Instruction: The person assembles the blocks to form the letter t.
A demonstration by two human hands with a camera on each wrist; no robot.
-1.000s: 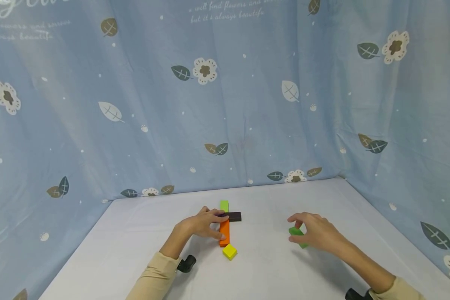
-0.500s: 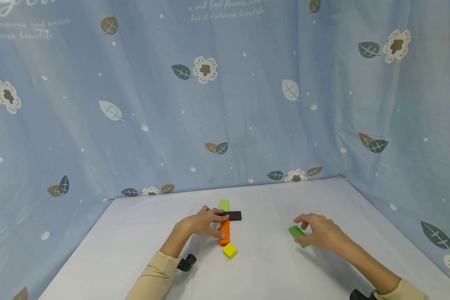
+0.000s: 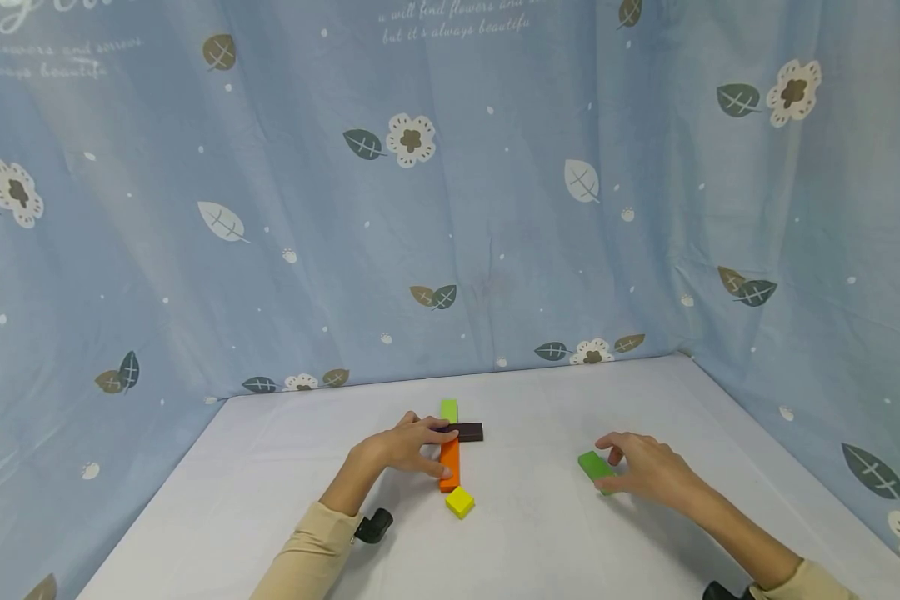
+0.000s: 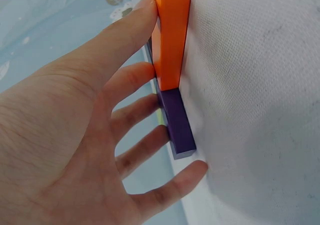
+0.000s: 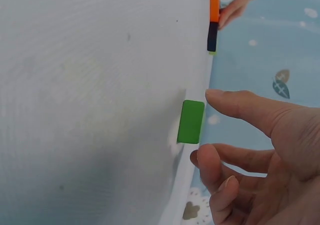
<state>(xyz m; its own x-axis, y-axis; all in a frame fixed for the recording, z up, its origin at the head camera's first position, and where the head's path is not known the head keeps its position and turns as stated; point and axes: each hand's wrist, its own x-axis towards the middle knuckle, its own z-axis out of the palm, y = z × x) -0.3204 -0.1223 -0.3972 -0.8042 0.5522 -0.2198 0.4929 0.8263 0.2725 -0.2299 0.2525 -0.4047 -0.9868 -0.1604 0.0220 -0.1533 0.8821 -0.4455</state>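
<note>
My left hand (image 3: pixel 408 446) rests its fingertips on a dark purple block (image 3: pixel 471 432) and its thumb on an orange block (image 3: pixel 450 462). In the left wrist view, the orange block (image 4: pixel 172 35) meets the purple block (image 4: pixel 177 125), and the fingers lie against them without wrapping round. A light green block (image 3: pixel 449 409) shows behind the purple one. By the orange block's near end lies a yellow block (image 3: pixel 460 502), turned at an angle. My right hand (image 3: pixel 648 471) hovers beside a green block (image 3: pixel 595 471), thumb and fingers apart; in the right wrist view a gap separates them from the green block (image 5: pixel 191 122).
White cloth covers the table (image 3: pixel 525 542). A blue patterned curtain (image 3: pixel 495 208) hangs along the back and sides. A black wrist camera (image 3: pixel 375 526) sits on the left forearm.
My right hand has drawn back a little to the right and toward me, away from the green block, which stays on the table. The left hand has not visibly moved.
</note>
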